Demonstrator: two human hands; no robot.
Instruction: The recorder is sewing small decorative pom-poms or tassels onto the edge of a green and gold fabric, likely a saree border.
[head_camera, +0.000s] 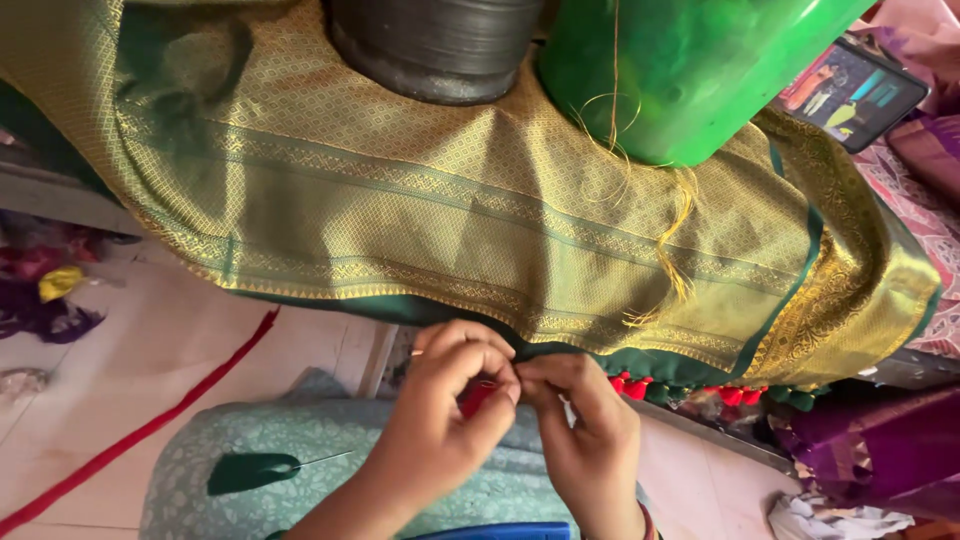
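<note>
A gold and green woven fabric (420, 210) hangs over a raised edge, with a dark green hem. My left hand (445, 410) and my right hand (585, 430) meet at that hem, fingers pinched together. Between the left fingers shows a small red tassel or thread ball (478, 396). To the right along the hem hangs a row of red and green tassels (725, 394). Loose gold threads (675, 240) trail down the fabric from above.
A dark round container (435, 45) and a green plastic vessel (680, 70) stand on the fabric. A phone (850, 92) lies top right. A green thread bundle with a needle (255, 470) rests on my patterned lap. A red strip (150, 425) crosses the floor; purple cloth (880, 440) lies at right.
</note>
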